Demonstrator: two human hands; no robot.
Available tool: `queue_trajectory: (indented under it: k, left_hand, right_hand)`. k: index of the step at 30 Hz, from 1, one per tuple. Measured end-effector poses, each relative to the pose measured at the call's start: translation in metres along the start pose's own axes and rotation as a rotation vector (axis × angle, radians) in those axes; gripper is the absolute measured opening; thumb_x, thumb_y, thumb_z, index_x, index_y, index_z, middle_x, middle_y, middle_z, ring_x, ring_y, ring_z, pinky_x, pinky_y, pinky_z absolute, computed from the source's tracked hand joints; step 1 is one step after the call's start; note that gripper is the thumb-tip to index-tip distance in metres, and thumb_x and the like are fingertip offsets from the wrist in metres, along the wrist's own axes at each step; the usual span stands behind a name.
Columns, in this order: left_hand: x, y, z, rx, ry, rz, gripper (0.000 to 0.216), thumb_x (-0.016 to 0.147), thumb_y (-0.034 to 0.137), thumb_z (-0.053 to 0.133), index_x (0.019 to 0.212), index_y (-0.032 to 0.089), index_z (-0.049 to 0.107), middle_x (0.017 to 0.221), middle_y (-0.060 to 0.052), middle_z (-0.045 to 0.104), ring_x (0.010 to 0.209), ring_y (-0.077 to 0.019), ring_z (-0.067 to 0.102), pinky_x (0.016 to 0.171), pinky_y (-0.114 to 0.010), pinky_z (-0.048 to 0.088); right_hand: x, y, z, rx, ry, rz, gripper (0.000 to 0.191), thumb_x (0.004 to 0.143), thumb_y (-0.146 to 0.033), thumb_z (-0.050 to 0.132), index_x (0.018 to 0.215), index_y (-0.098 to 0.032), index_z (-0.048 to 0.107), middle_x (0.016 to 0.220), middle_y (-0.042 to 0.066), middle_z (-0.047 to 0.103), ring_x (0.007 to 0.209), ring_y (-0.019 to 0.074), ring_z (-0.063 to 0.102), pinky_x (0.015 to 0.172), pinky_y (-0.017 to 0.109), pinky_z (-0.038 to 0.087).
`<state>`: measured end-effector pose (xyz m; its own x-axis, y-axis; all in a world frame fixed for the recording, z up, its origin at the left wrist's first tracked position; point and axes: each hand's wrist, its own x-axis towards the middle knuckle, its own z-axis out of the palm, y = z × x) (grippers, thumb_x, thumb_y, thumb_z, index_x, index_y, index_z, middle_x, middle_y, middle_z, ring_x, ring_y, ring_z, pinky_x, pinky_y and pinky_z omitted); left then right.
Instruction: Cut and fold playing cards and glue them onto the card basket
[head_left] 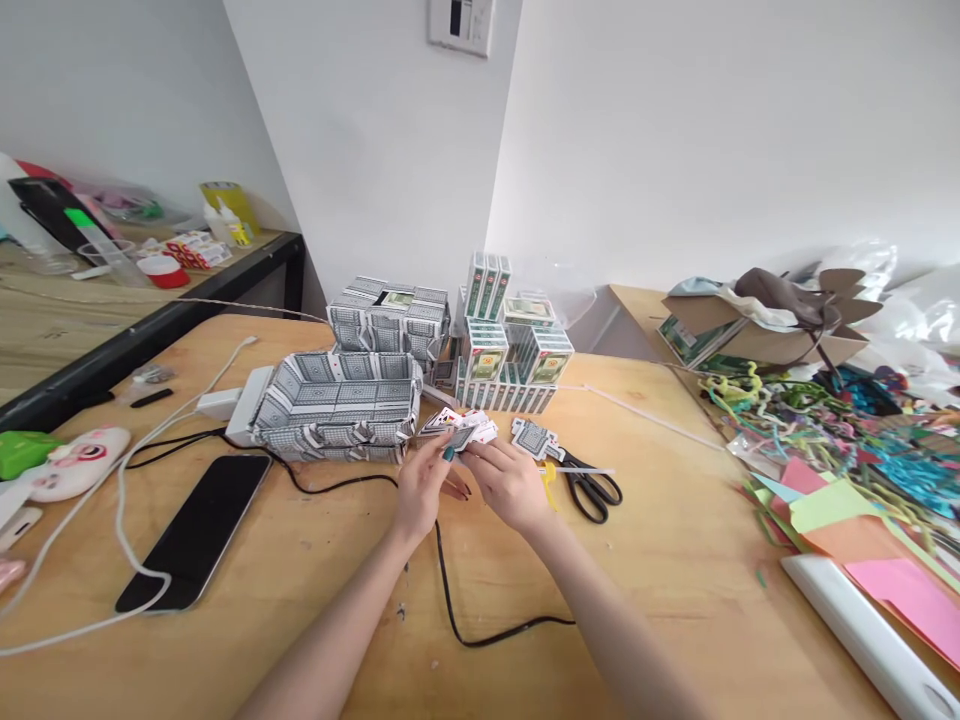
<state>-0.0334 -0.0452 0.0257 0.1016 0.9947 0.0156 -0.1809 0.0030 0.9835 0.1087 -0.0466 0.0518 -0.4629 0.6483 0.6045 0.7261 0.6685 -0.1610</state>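
Observation:
Both my hands meet over the middle of the table, gripping a grey-backed playing card [460, 437] between them. My left hand [421, 490] pinches its left side, with a dark green thumbnail showing. On the other side, the fingers of my right hand [511, 480] close around the card's right part. White-faced playing cards [480, 421] lie just behind my fingertips, partly hidden. To the left stands an open box built of folded playing cards [341, 400]. A small stack of cut cards [534, 438] and black-handled scissors [592, 488] are right of my right hand.
Behind stand a second folded-card box [390, 320] and stacked card packs [487, 355]. A phone [196, 535] and a white cable [124, 500] lie at left; a black cable [450, 590] runs beneath my arms. Colored paper [847, 520] and craft stems [750, 400] crowd the right.

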Motion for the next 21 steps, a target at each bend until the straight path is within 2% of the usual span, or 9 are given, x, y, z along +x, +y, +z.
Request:
queue_trajectory:
  k: [2,4,6,10,12,14,17,19,21]
  left_hand:
    - [-0.003,0.005,0.002,-0.079,-0.092,-0.009,0.053,0.077,0.041,0.051,0.123,0.015,0.043,0.082,-0.007,0.065,0.053,-0.0150,0.061,0.045,-0.029,0.053]
    - [-0.006,0.009,0.003,-0.116,-0.175,0.007,0.055,0.075,0.038,0.054,0.125,0.018,0.042,0.106,-0.011,0.060,0.062,-0.0163,0.063,0.048,-0.030,0.055]
    - [-0.009,0.011,0.005,-0.118,-0.223,0.016,0.052,0.075,0.035,0.055,0.122,0.018,0.045,0.119,-0.013,0.053,0.075,-0.0190,0.063,0.052,-0.030,0.056]
    - [-0.012,0.008,0.010,-0.137,-0.268,0.003,0.048,0.075,0.032,0.055,0.120,0.018,0.048,0.125,-0.012,0.049,0.090,-0.0225,0.060,0.059,-0.030,0.057]
    - [-0.010,0.003,0.012,-0.138,-0.237,-0.034,0.045,0.075,0.031,0.055,0.117,0.017,0.050,0.120,-0.012,0.053,0.086,-0.0207,0.061,0.059,-0.030,0.056]
    - [-0.006,-0.001,0.014,-0.115,-0.138,-0.081,0.037,0.075,0.030,0.052,0.109,0.014,0.054,0.104,-0.011,0.061,0.074,-0.0181,0.063,0.054,-0.029,0.055]
    - [0.001,-0.008,0.012,-0.066,0.024,-0.097,0.032,0.075,0.030,0.051,0.103,0.014,0.052,0.081,-0.006,0.064,0.055,-0.0149,0.061,0.045,-0.027,0.051]
    - [0.006,-0.011,0.009,-0.024,0.102,-0.075,0.032,0.075,0.029,0.050,0.104,0.016,0.047,0.076,-0.003,0.063,0.048,-0.0130,0.058,0.040,-0.024,0.047]
    - [0.010,-0.015,0.005,0.048,0.181,-0.059,0.029,0.076,0.030,0.050,0.102,0.017,0.045,0.072,-0.001,0.061,0.041,-0.0105,0.052,0.035,-0.022,0.041]
  right_hand:
    - [-0.006,-0.001,-0.004,-0.028,-0.005,-0.037,0.023,0.085,-0.011,0.043,0.094,-0.016,0.064,0.095,0.007,0.067,0.080,0.0176,0.057,0.068,0.028,0.046]
    - [-0.013,-0.001,-0.008,-0.032,-0.009,-0.043,0.022,0.085,-0.010,0.043,0.092,-0.016,0.063,0.094,0.009,0.066,0.080,0.0175,0.057,0.069,0.029,0.047]
    - [-0.020,-0.002,-0.009,-0.031,0.001,-0.027,0.022,0.085,-0.009,0.043,0.091,-0.016,0.063,0.094,0.009,0.066,0.078,0.0173,0.057,0.068,0.029,0.048]
    - [-0.032,-0.004,-0.007,-0.024,0.046,0.009,0.025,0.084,-0.008,0.044,0.099,-0.017,0.060,0.098,0.009,0.065,0.081,0.0185,0.057,0.070,0.031,0.049]
    - [-0.036,-0.008,-0.007,-0.025,0.063,0.014,0.028,0.083,-0.006,0.043,0.104,-0.017,0.059,0.100,0.010,0.064,0.086,0.0194,0.057,0.073,0.032,0.049]
    - [-0.040,-0.013,-0.007,-0.027,0.077,0.042,0.031,0.083,-0.005,0.042,0.106,-0.018,0.057,0.103,0.010,0.063,0.091,0.0191,0.057,0.078,0.032,0.049]
    - [-0.047,-0.017,-0.010,-0.079,0.161,0.265,0.028,0.084,-0.009,0.040,0.104,-0.020,0.057,0.101,0.010,0.061,0.091,0.0184,0.057,0.079,0.032,0.047]
    - [-0.056,-0.014,-0.012,-0.203,0.206,0.546,0.019,0.085,-0.019,0.044,0.099,-0.019,0.057,0.093,0.010,0.060,0.089,0.0217,0.056,0.075,0.035,0.047]
    - [-0.068,-0.008,-0.013,-0.357,0.149,0.802,0.023,0.082,-0.033,0.049,0.095,-0.016,0.055,0.087,0.012,0.058,0.087,0.0267,0.054,0.072,0.039,0.045]
